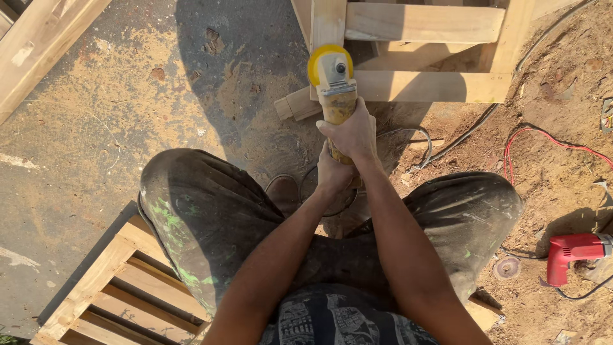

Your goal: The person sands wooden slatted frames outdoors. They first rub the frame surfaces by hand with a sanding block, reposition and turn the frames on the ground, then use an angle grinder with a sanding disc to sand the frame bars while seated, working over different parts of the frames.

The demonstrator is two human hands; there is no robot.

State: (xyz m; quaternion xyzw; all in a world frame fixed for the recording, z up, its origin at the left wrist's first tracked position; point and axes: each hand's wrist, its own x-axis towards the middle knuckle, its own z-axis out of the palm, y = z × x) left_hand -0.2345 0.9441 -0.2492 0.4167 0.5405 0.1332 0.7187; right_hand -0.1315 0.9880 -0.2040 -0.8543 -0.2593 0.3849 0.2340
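You are wearing dark trousers point(211, 217) smeared with green paint, a black printed shirt point(332, 319), a brown shoe point(284, 191), arms bare.

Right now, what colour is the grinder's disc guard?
Yellow; the guard curves round the head of the grinder, clearest in the head view.

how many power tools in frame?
2. A yellow angle grinder top centre, gripped by the right hand with the left hand behind it. A red power tool lies on the dirt at the right edge, partly cut off.
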